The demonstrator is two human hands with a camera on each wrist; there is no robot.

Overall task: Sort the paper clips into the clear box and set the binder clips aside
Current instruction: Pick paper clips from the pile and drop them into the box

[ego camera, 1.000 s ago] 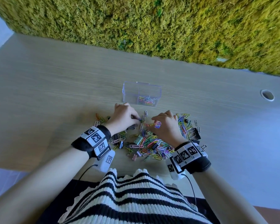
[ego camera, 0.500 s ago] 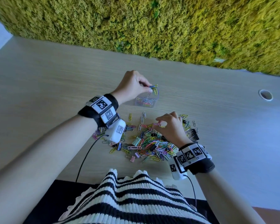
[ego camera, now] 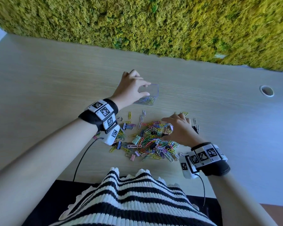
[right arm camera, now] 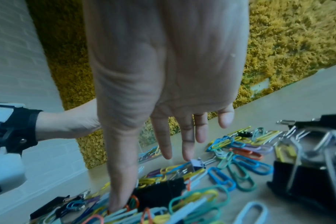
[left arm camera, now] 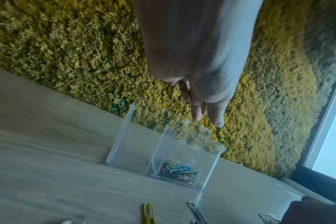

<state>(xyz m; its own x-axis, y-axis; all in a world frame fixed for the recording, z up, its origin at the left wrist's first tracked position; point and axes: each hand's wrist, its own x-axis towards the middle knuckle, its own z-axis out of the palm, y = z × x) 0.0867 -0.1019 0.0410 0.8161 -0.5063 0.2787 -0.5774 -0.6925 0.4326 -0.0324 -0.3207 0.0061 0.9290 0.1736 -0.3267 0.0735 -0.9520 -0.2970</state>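
Note:
A clear box (ego camera: 151, 93) (left arm camera: 182, 151) stands on the table beyond the pile, with a small heap of coloured paper clips (ego camera: 145, 101) (left arm camera: 179, 169) on its floor. My left hand (ego camera: 134, 84) (left arm camera: 207, 115) hovers just over the box's rim, fingers straight and empty. The mixed pile of paper clips (ego camera: 153, 142) (right arm camera: 230, 163) lies in front of me. My right hand (ego camera: 175, 126) (right arm camera: 163, 144) is spread over the pile's right side, thumb pressed into the clips. A small purple binder clip (right arm camera: 197, 162) sits at its fingertips. A large black binder clip (right arm camera: 307, 186) stands to its right.
Mint (ego camera: 136, 140) and pink (ego camera: 132, 157) binder clips lie among the pile. A moss wall (ego camera: 153, 22) backs the table. A round cable hole (ego camera: 266, 90) is at the far right. A wrist cable (ego camera: 82, 157) trails over the near table edge.
My left hand lifted a pinch of paper clips from the pile to the box and let them go; it is now empty. My right hand stayed on the pile and uncurled its fingers.

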